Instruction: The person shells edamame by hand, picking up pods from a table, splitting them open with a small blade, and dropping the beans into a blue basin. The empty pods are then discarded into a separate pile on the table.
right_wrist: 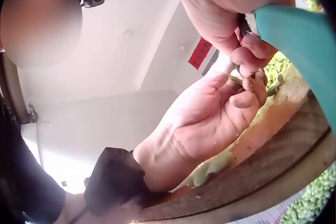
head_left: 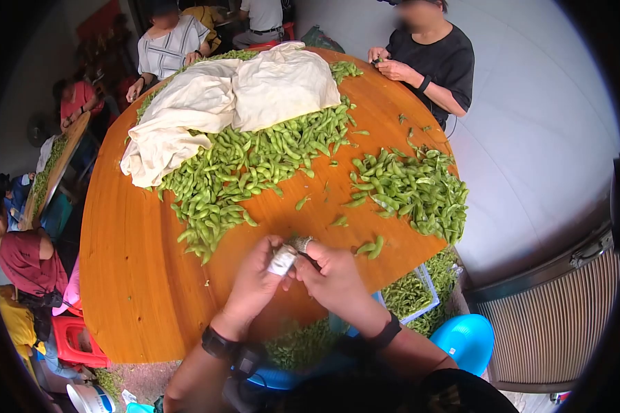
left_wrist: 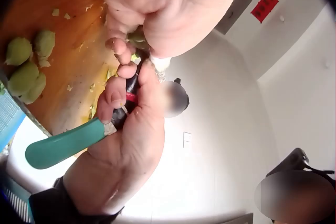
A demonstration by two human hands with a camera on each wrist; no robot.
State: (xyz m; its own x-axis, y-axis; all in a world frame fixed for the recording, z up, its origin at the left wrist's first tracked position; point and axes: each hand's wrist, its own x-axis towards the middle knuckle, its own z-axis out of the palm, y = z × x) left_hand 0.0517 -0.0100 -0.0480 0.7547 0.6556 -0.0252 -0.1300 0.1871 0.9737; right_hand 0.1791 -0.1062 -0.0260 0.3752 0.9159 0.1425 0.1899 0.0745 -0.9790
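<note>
"So, what does your left grip (head_left: 258, 279) have?"

"You have a green pod (left_wrist: 137, 36) pinched in its fingers, right beside your other hand and over the near part of the counter (head_left: 138, 275). A white wrap (head_left: 281, 261) shows on that thumb."

"And your right grip (head_left: 334, 272)?"

"Yours is curled around a teal-handled tool (left_wrist: 65, 142), its shaft black with a red band. Your fingers hide the tip, so I cannot tell whether it touches the pod."

"What lies beyond your hands?"

"You face a big heap of pods (head_left: 255, 165) across the middle of the counter, its far part under pale cloth (head_left: 282, 82). At the right edge lies a smaller heap (head_left: 413, 193), with some loose pods (head_left: 372, 246) on its near side."

"And lower down?"

"On your near right, below the counter, a crate (head_left: 421, 312) holds more pods, with a blue basin (head_left: 465, 341) near it. At the far right, a person in black (head_left: 437, 55) faces you across the counter."
</note>
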